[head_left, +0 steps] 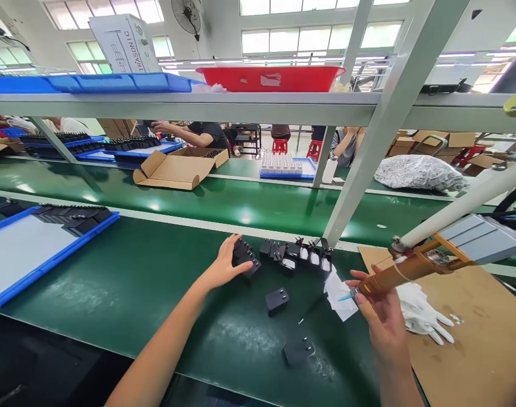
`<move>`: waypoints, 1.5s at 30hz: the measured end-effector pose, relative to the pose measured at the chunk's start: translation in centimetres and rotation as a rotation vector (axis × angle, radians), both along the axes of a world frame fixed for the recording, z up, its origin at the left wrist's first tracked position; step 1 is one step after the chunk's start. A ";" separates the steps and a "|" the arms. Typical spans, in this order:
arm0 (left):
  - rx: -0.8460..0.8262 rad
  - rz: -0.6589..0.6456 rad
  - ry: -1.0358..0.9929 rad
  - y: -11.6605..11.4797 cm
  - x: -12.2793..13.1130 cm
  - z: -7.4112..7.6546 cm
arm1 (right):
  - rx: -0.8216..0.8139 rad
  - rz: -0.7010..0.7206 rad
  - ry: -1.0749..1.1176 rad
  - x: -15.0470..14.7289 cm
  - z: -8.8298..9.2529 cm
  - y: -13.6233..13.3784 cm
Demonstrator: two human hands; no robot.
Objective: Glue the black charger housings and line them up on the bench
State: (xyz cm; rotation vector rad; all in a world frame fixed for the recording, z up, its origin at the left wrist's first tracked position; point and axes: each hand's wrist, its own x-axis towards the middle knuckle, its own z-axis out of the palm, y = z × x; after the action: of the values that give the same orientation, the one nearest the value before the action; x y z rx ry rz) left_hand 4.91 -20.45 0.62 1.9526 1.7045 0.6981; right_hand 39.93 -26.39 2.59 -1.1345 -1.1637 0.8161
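Note:
My left hand [219, 268] is closed around a short row of black plug adapters [245, 257] on the green bench, thumb on the near end and fingers at the far side. In my right hand [387, 322] is an orange-brown glue dispenser [396, 277], gripped near its lower end. Its thin blue nozzle [346, 297] points left over a crumpled white paper [338, 288]. One loose black adapter [277, 299] lies between my hands, prongs up, and another adapter [299, 350] lies closer to me. Behind them stands a cluster of black housings [298, 251], some with white parts showing.
A blue-rimmed tray [58, 260] with black adapters is at left. White gloves [423, 314] rest on brown cardboard [465, 333] at right. A slanted metal post [368, 135] and overhead shelf [177, 107] frame the bench. People sit beyond an open carton [173, 169].

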 end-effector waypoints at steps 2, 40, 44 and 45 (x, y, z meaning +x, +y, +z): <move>-0.020 -0.078 -0.004 0.8 -1.0 0.2 | 0.004 0.002 0.002 0.2 -0.2 0.1; 0.153 0.473 0.264 13.8 -1.6 0.5 | -0.037 -0.009 0.020 0.5 -1.4 0.0; 0.099 0.557 0.292 18.2 -0.3 0.4 | -0.076 -0.012 0.019 0.2 -1.3 -0.2; 0.078 0.562 0.299 18.8 0.0 0.2 | -0.083 -0.013 0.022 0.1 -1.3 -0.2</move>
State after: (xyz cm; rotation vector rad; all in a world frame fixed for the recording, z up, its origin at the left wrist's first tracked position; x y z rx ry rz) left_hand 4.91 -1.66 0.78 1.6908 2.4892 0.6872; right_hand 40.06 -26.62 1.33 -1.1970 -1.1119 0.8713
